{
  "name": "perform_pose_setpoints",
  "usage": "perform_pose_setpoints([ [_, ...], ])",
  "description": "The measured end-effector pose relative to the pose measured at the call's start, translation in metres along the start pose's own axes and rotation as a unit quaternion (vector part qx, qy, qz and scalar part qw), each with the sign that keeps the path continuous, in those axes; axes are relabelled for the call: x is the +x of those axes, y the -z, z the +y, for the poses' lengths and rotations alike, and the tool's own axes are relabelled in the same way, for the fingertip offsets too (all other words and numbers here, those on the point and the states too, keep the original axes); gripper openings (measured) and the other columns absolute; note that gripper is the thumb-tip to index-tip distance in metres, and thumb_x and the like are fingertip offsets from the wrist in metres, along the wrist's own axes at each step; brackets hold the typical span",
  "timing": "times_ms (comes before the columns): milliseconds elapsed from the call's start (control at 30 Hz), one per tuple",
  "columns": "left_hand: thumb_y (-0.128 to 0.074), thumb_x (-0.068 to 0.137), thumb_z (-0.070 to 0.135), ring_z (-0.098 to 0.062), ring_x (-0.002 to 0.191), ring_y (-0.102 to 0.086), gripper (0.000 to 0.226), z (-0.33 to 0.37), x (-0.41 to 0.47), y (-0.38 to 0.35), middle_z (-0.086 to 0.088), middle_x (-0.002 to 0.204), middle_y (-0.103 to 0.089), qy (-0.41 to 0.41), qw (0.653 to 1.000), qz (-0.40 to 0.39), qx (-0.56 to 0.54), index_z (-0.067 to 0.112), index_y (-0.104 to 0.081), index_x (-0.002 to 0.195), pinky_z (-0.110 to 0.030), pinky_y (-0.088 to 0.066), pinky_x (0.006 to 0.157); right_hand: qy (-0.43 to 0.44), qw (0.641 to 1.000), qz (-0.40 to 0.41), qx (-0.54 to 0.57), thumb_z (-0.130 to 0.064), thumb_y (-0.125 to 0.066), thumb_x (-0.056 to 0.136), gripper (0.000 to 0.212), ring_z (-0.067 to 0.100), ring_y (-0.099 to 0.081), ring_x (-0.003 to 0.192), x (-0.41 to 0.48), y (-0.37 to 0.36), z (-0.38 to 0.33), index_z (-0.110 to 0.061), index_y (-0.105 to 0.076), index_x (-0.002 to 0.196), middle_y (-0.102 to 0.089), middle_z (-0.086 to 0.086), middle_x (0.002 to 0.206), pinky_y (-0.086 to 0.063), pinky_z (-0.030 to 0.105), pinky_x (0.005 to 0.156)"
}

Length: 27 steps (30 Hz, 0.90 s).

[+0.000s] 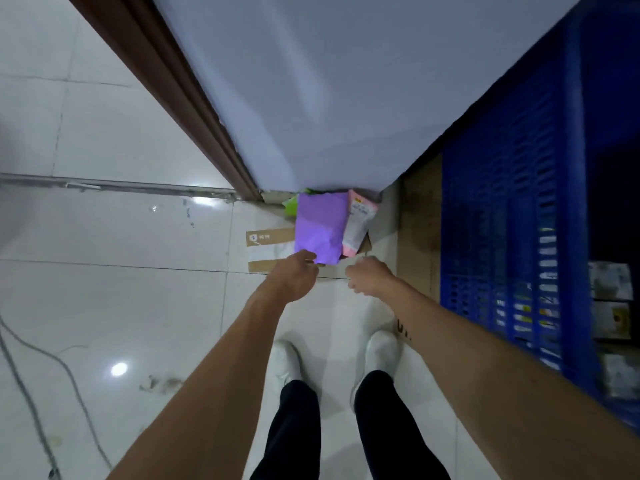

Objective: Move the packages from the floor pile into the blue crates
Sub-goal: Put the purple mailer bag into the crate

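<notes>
Some packages [611, 308] are in the blue crate [512, 237], more lie on the floor [121, 237]; left hand [296, 275] pinches the purple package [320, 226], right hand [370, 277] loose, empty.

white tiled floor [138, 237], cardboard box [270, 249], blue crate [512, 237], cable [69, 375]

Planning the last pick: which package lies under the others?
The brown cardboard mailer, flat on the floor; the purple package and pink pouch rest on it.
</notes>
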State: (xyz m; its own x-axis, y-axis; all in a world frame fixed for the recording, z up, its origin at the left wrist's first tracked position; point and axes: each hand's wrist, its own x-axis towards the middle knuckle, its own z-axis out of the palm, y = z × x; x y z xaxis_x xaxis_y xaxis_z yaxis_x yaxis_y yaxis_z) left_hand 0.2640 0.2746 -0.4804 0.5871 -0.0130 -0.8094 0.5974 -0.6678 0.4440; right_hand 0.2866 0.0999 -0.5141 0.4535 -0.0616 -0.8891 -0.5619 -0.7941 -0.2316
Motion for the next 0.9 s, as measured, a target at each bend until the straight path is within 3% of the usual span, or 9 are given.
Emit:
perform_pose_setpoints([
  [67, -0.046, 0.1, 0.02, -0.029, 0.132, -0.049, 0.048, -0.012, 0.033, -0.022, -0.007, 0.141, -0.056, -0.008, 1.0, 0.009, -0.021, 0.015, -0.043, 0.147, -0.033, -0.037, 0.109, -0.015, 0.996, -0.007, 0.084, -0.027, -0.054, 0.087, 0.01, 0.025, -0.06, 0.076, 0.035, -0.014, -0.004, -0.019, -0.057, 0.093, -0.066, 0.01, 0.091, -0.051, 0.026, 0.063],
  [133, -0.045, 0.102, 0.021, -0.029, 0.136, -0.045, 0.052, -0.019, 0.057, -0.044, -0.011, 0.147, -0.051, -0.016, 0.999, 0.02, -0.024, 0.015, -0.035, 0.153, -0.031, -0.032, 0.11, -0.027, 0.99, 0.003, 0.14, -0.022, -0.056, 0.092, 0.012, 0.022, -0.058, 0.072, 0.065, -0.027, -0.004, -0.016, -0.059, 0.102, -0.06, 0.007, 0.086, -0.05, 0.024, 0.056],
  [300, -0.046, 0.1, 0.016, -0.031, 0.14, -0.039, 0.055, -0.032, 0.112, -0.086, -0.011, 0.154, -0.042, -0.035, 0.997, 0.049, -0.042, 0.014, -0.033, 0.153, -0.032, -0.027, 0.115, -0.051, 0.985, 0.075, 0.148, -0.044, -0.059, 0.079, 0.045, 0.032, -0.073, 0.084, 0.121, -0.054, 0.007, -0.01, -0.068, 0.107, -0.072, 0.011, 0.099, -0.062, 0.04, 0.076],
  [400, -0.046, 0.098, 0.018, -0.033, 0.139, -0.04, 0.059, -0.035, 0.137, -0.091, -0.011, 0.155, -0.039, -0.033, 0.996, 0.081, -0.034, 0.015, -0.03, 0.154, -0.039, -0.031, 0.115, -0.032, 0.984, 0.098, 0.142, -0.052, -0.051, 0.064, 0.057, 0.034, -0.074, 0.083, 0.147, -0.062, 0.013, -0.012, -0.071, 0.1, -0.075, 0.013, 0.096, -0.062, 0.047, 0.077],
  [500, -0.044, 0.1, 0.022, -0.034, 0.132, -0.048, 0.055, -0.035, 0.152, -0.095, -0.012, 0.149, -0.047, -0.031, 0.995, 0.083, -0.047, 0.019, -0.032, 0.153, -0.039, -0.038, 0.109, -0.01, 0.983, 0.092, 0.16, -0.052, -0.053, 0.063, 0.053, 0.035, -0.073, 0.079, 0.157, -0.064, 0.01, -0.013, -0.071, 0.094, -0.075, 0.013, 0.088, -0.062, 0.048, 0.073],
  [633, -0.039, 0.103, 0.026, -0.031, 0.122, -0.055, 0.042, -0.033, 0.154, -0.096, -0.01, 0.136, -0.059, -0.007, 0.985, 0.121, -0.12, 0.021, -0.046, 0.145, -0.033, -0.041, 0.101, 0.05, 0.985, 0.075, 0.144, -0.048, -0.053, 0.075, 0.035, 0.036, -0.072, 0.085, 0.155, -0.067, -0.003, -0.018, -0.067, 0.087, -0.074, 0.012, 0.093, -0.061, 0.049, 0.076],
  [767, -0.031, 0.105, 0.035, -0.036, 0.116, -0.058, 0.044, -0.009, 0.137, -0.082, -0.018, 0.127, -0.063, 0.056, 0.944, 0.175, -0.275, 0.01, -0.059, 0.128, -0.043, -0.043, 0.104, 0.053, 0.97, 0.029, 0.236, -0.037, -0.057, 0.092, 0.029, 0.028, -0.071, 0.083, 0.129, -0.054, -0.023, -0.011, -0.071, 0.095, -0.075, 0.014, 0.094, -0.062, 0.044, 0.076],
  [900, -0.033, 0.102, 0.038, -0.037, 0.118, -0.056, 0.048, 0.026, 0.099, -0.048, -0.022, 0.128, -0.061, 0.062, 0.941, 0.15, -0.296, 0.006, -0.059, 0.127, -0.047, -0.042, 0.104, 0.074, 0.967, 0.041, 0.24, -0.04, -0.058, 0.094, 0.035, 0.03, -0.072, 0.094, 0.084, -0.023, -0.043, -0.011, -0.076, 0.097, -0.076, 0.014, 0.099, -0.058, 0.045, 0.088],
])
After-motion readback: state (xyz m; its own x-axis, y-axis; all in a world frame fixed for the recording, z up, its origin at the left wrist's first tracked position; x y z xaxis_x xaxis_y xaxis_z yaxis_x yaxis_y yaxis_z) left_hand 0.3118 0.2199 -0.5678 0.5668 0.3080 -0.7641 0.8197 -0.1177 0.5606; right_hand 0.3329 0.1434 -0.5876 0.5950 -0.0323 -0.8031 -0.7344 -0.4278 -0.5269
